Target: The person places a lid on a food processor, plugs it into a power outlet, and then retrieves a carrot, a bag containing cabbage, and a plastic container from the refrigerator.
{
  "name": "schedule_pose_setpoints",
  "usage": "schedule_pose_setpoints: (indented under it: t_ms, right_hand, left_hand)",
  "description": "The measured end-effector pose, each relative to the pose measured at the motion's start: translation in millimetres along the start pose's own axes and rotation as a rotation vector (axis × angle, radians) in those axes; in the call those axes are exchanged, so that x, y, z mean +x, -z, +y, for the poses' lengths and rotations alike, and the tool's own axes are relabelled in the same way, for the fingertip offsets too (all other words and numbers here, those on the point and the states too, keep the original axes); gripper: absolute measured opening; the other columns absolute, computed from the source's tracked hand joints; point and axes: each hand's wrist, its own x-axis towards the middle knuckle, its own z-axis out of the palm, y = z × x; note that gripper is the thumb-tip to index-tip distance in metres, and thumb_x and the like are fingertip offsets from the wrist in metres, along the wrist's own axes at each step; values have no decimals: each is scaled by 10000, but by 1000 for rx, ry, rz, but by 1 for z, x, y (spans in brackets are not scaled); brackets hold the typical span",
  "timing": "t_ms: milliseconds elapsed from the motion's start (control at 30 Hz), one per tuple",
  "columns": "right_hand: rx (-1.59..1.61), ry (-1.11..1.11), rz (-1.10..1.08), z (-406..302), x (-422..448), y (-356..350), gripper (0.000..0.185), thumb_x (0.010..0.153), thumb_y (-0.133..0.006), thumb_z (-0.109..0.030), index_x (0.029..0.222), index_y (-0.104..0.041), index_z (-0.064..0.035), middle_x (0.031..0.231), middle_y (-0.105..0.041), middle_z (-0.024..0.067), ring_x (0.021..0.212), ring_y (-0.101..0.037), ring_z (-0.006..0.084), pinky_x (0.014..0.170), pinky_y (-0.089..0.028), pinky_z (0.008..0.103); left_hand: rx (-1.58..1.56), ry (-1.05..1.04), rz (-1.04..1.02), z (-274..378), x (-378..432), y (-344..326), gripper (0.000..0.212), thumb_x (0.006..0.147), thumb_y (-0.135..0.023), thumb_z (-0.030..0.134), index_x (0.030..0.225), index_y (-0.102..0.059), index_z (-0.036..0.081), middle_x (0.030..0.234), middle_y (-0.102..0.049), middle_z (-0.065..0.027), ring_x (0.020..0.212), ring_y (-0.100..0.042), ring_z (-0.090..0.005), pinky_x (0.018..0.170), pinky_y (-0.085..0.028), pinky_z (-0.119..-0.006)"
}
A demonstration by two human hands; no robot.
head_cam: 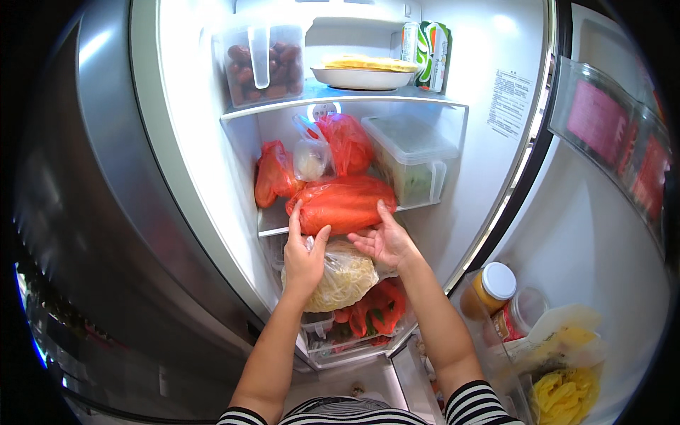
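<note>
Inside an open refrigerator, a long, filled red plastic bag [345, 204] lies across the front of the middle shelf [273, 219]. My left hand [307, 257] grips its left end, fingers along the side and thumb raised in front. At the right end, my right hand [385, 241] has its thumb on the bag and its other fingers spread below. Beneath my hands sits a clear plastic bag of bean sprouts [342, 281], partly covered by my left hand. Whether the red bag's weight rests on the shelf is hard to tell.
Behind are red bags [348, 143], a small clear bag [311, 159] and a lidded container [414, 159]. The top shelf [345, 100] holds a container of dates [265, 74], a dish [361, 77] and cans [433, 56]. Jars [496, 281] and a yellow bag [566, 396] fill the right door.
</note>
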Motion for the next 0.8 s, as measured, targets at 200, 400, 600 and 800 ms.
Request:
schedule_pose_setpoints:
  t_ms: [200,400,600,800]
  right_hand:
    - [56,66,-19,24,8,-3,682,1365,-870,-520,1797,-722,-14,1559,-905,290,1310,-992,405,1073,-888,489]
    - [40,65,-103,58,-8,-61,579,1390,-852,-347,1815,-716,22,1743,-857,302,1541,-913,466,1294,-822,512]
    - [-30,-5,-100,58,-3,-62,562,1355,-918,-333,1781,-761,-1,1693,-899,188,1508,-913,362,1258,-811,458]
    - [-83,127,-5,54,-33,-47,514,1369,-899,-355,1722,-762,-8,1543,-928,133,1411,-952,344,1174,-825,442]
  left_hand:
    - [26,47,134,-17,-19,9,905,1375,-870,253,2105,-393,12,1845,-795,-320,1676,-808,-385,1422,-607,-503]
    - [124,90,313,-7,-33,24,1040,1389,-841,266,2175,-210,9,1883,-744,-356,1473,-878,-380,1310,-663,-492]
    - [190,63,140,6,-45,7,1025,1358,-864,213,2209,-293,200,1219,-917,-192,953,-827,-210,950,-678,-438]
    - [332,-20,129,-18,-16,26,823,1328,-910,252,2093,-604,238,822,-675,-149,739,-624,-229,769,-575,-495]
